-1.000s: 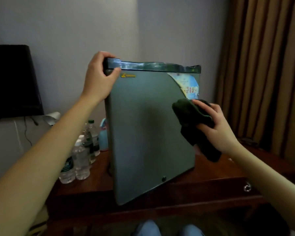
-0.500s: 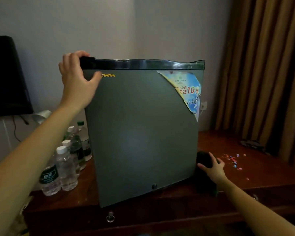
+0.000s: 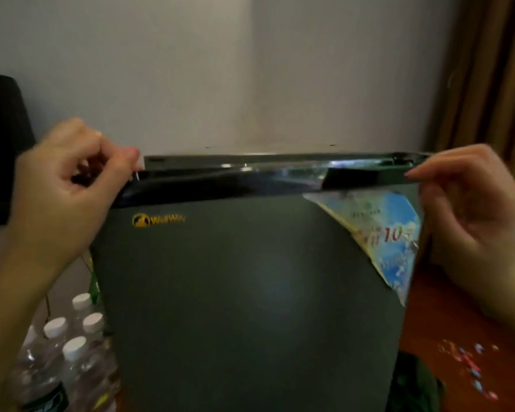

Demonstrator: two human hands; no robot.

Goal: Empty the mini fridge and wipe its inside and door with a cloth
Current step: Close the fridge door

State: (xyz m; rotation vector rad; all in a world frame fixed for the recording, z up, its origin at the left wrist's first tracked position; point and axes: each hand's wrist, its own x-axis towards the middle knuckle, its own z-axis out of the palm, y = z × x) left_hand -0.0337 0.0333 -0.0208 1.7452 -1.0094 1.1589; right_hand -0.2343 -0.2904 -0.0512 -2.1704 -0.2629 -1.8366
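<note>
Left hand grips top corner of dark grey mini fridge door; right hand loose-fingered opposite; best press both corners evenly.

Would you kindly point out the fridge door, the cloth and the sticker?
fridge door (image 3: 250,307), head view: middle of its grey front.
cloth (image 3: 416,382), head view: dark fold beside the door's lower right corner.
sticker (image 3: 390,233), head view: blue area near the red digits.
</note>
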